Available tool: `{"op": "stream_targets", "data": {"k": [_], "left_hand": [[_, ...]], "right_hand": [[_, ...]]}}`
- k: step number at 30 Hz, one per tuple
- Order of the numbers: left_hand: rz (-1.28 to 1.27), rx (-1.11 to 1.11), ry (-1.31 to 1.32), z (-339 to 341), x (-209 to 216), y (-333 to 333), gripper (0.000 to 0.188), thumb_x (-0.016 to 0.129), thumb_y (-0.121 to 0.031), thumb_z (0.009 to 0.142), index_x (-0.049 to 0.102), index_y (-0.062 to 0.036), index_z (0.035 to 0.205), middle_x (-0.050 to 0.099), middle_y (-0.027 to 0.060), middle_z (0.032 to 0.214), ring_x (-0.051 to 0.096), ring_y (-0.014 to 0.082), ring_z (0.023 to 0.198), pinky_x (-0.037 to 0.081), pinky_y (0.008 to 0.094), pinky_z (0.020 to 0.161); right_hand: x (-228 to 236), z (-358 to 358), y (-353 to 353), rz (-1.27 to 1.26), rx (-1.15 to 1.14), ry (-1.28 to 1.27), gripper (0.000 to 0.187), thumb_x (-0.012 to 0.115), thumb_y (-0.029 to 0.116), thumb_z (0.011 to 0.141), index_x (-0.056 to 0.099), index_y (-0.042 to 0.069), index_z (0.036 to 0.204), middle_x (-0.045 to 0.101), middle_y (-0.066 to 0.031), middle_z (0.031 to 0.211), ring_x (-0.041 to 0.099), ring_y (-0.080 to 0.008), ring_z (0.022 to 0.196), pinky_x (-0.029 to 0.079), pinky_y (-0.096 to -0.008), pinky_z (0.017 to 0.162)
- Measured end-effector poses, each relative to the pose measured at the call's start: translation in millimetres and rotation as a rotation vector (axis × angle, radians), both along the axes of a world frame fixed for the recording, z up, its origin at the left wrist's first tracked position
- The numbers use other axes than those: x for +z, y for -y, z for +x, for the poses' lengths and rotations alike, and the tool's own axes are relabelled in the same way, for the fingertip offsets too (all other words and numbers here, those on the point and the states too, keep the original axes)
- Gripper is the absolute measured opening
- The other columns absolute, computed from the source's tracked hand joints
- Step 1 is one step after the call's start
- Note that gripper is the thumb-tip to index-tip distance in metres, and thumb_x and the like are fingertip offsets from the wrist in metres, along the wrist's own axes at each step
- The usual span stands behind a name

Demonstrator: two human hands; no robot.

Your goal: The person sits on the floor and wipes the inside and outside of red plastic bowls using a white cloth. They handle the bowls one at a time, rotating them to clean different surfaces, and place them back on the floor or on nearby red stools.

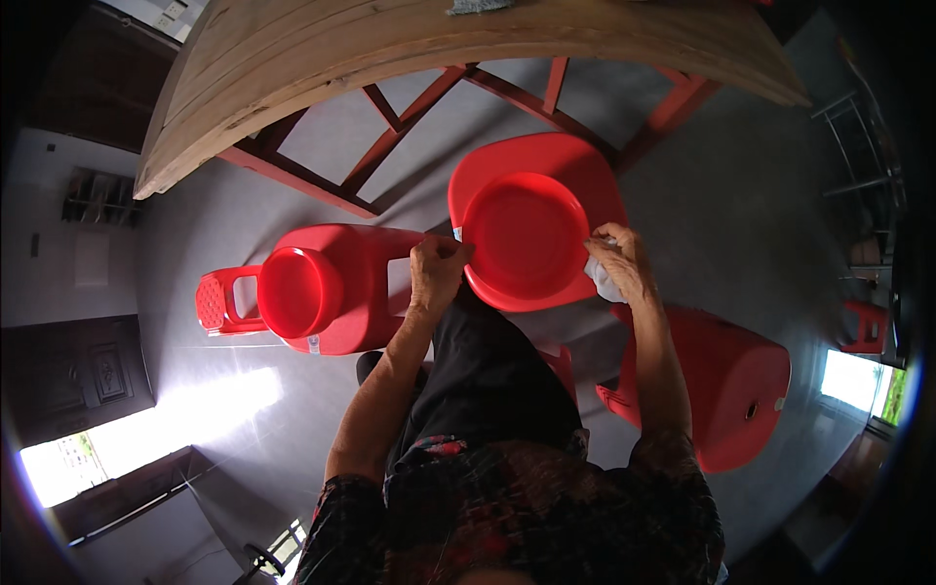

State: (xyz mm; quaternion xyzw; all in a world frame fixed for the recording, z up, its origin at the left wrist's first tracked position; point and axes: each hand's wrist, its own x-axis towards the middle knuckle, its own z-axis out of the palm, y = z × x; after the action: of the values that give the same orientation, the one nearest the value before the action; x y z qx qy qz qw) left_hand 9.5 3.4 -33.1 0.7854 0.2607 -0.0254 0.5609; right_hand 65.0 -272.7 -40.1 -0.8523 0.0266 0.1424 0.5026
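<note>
A round, shallow red basin [525, 237] rests on the seat of a red plastic stool [487, 164] in front of me. My left hand [437, 273] is closed, its fingers pinching the basin's left rim. At the opposite rim, my right hand [626, 263] is closed on a crumpled white cloth [605, 283], with the fingertips at the basin's edge. The cloth hangs below the fingers, partly hidden by the hand. The basin shows nothing inside it.
A wooden table [390, 73] with red legs stands beyond the stool. At left, a smaller red basin [294, 292] sits on another red stool [356, 336], beside a small red stool [211, 304]. A red plastic chair or stool [736, 390] is at my right.
</note>
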Motion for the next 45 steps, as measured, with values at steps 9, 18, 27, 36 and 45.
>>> {"op": "stream_targets", "data": {"k": [9,18,27,36,45], "left_hand": [[0.064,-0.034,0.126,-2.7,-0.6,6.8,0.023,0.072,-0.016,0.073,0.065,0.0027,0.083,0.068,0.0122,0.074,0.066,0.02,0.07,0.052,0.032,0.067],[0.158,-0.02,0.093,0.3,3.8,11.8,0.023,0.071,-0.021,0.074,0.066,-0.001,0.084,0.069,0.0132,0.08,0.067,0.0286,0.078,0.052,0.0378,0.073],[0.209,-0.019,0.114,7.9,4.7,12.1,0.023,0.07,-0.016,0.073,0.066,0.0036,0.084,0.068,0.0159,0.077,0.067,0.0243,0.073,0.052,0.0343,0.069],[-0.327,-0.054,0.397,-2.5,30.9,1.7,0.025,0.064,-0.006,0.078,0.056,-0.0003,0.101,0.06,0.0047,0.093,0.055,0.014,0.083,0.046,0.029,0.077],[-1.252,0.219,0.51,-52.3,28.1,-0.1,0.044,0.048,0.001,0.085,0.044,-0.0058,0.128,0.056,0.011,0.117,0.058,0.0244,0.105,0.049,0.0382,0.092]], "right_hand": [[5.1,-7.3,-5.0,-0.071,-0.055,0.112,0.02,0.066,0.018,0.079,0.061,-0.001,0.087,0.06,-0.0077,0.07,0.056,-0.0147,0.065,0.045,-0.0318,0.058],[10.3,-8.2,-13.1,-0.388,-0.018,0.242,0.016,0.06,0.016,0.078,0.059,0.002,0.086,0.064,-0.0208,0.082,0.062,-0.0386,0.074,0.049,-0.0451,0.065],[8.4,-4.7,-4.3,-0.24,0.016,0.197,0.016,0.06,0.016,0.077,0.06,0.0,0.082,0.063,-0.0178,0.077,0.061,-0.0313,0.07,0.047,-0.0419,0.065],[64.8,-13.4,-3.3,0.126,0.086,0.104,0.017,0.062,0.013,0.078,0.053,0.0,0.072,0.045,-0.0008,0.057,0.041,-0.0076,0.054,0.033,-0.0285,0.049],[119.0,-33.7,-52.6,0.461,0.086,0.091,0.015,0.065,0.014,0.085,0.055,0.006,0.077,0.046,0.0065,0.067,0.039,-0.0013,0.059,0.032,-0.0205,0.051]]}}
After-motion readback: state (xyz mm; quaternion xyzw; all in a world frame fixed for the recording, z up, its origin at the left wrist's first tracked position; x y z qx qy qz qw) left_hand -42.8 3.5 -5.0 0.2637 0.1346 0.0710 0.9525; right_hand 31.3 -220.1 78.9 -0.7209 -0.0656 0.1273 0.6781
